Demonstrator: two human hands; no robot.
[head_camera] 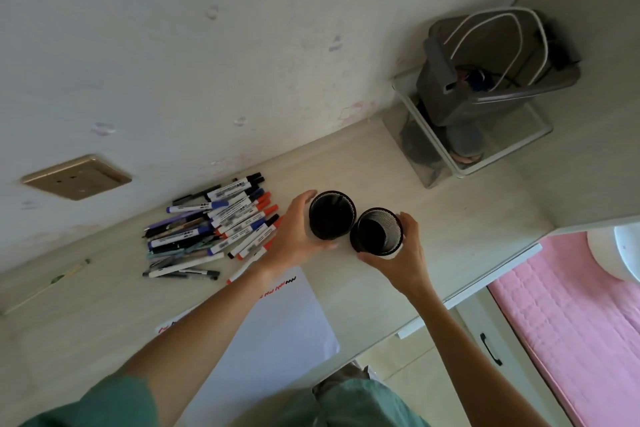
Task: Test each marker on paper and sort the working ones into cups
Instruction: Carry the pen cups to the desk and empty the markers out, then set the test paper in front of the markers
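Two black wire-mesh cups, round and open-topped, stand touching near the desk's centre. The left hand (294,236) wraps the left cup (331,215), thumb over the far rim side, fingers curled beneath; the right hand (403,255) clasps the right cup (377,230) (tilted slightly toward the viewer). At nine o'clock from the cups lies a loose heap of markers (211,222), smooth white barrels with red, blue and black caps. At six o'clock a flat white paper sheet (277,340) carries red and black squiggles. The desk (86,315) is pale wood-grain laminate. At one o'clock sits a clear box (433,163) holding a grey mesh basket (485,80).
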